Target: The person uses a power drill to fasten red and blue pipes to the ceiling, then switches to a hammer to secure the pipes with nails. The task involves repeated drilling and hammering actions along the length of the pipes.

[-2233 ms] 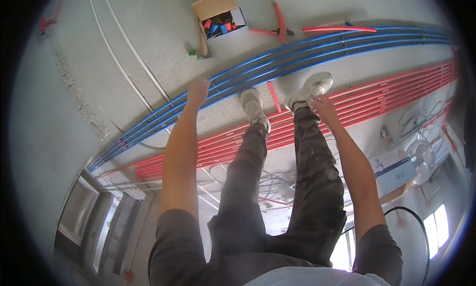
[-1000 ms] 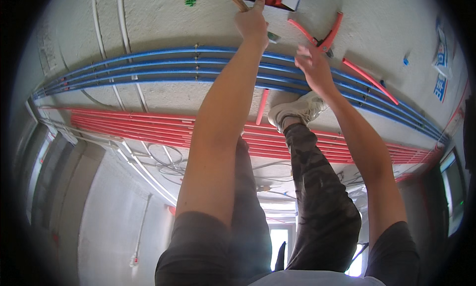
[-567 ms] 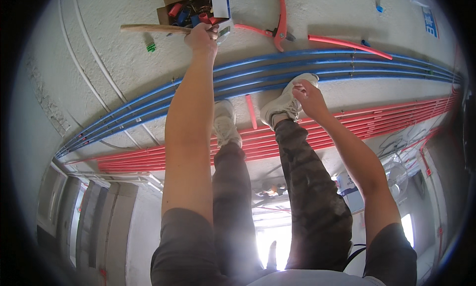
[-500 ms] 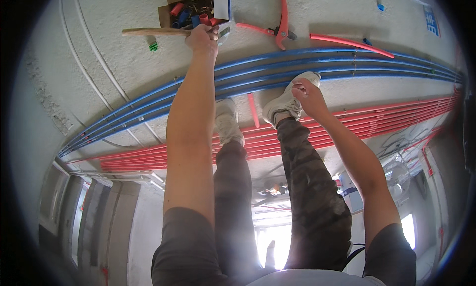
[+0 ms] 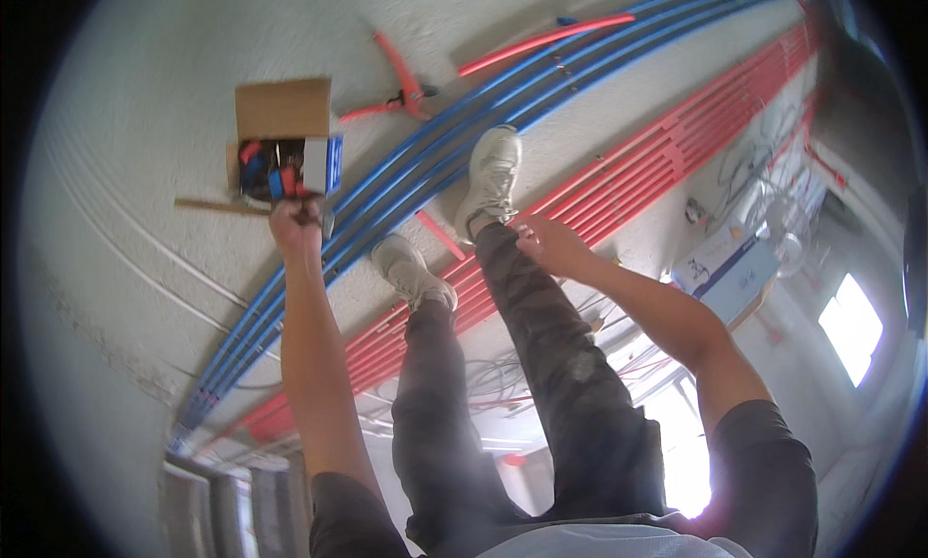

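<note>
My left hand is closed around a hammer near its head. The wooden handle points left, and a bit of the metal head shows beside my fingers. Just beyond that hand stands an open cardboard box with red and blue pipe fittings in it. My right hand hovers by my right ankle, its fingers curled together. Whatever it may hold is too small or hidden to make out.
Blue pipes run side by side across the floor beyond my shoes. Parallel red pipes pass nearer, under my legs. Red pipe cutters and a loose red pipe lie past the blue run. A short red piece lies between my shoes.
The whole view has tilted and turned, so the pipes now slant up to the right. My left hand keeps the hammer by the box. The right hand now appears nearer my ankle.
</note>
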`<move>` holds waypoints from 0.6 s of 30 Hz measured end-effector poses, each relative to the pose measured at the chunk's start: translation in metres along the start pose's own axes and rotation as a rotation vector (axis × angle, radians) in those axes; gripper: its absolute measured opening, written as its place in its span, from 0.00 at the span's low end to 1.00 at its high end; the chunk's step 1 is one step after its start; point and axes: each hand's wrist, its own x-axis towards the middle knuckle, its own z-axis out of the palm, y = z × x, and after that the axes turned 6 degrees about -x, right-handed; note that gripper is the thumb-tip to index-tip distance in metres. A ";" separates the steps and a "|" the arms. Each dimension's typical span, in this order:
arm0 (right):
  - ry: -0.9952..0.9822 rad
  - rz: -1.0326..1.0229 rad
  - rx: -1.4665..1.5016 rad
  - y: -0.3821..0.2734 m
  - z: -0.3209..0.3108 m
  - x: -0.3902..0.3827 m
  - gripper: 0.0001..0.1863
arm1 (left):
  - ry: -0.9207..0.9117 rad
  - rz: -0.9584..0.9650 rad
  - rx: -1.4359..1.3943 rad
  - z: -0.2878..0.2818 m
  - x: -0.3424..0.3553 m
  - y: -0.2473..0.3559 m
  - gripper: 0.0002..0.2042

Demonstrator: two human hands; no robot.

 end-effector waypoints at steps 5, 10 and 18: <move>0.179 0.012 0.093 0.043 -0.011 -0.110 0.21 | -0.031 -0.145 0.072 0.027 -0.089 0.017 0.10; 0.230 -0.018 -0.183 0.110 0.018 -0.156 0.22 | -0.094 -0.113 0.376 0.031 -0.160 0.019 0.10; 0.072 0.255 0.228 0.012 -0.028 -0.173 0.24 | -0.095 -0.022 0.612 0.013 -0.264 0.085 0.05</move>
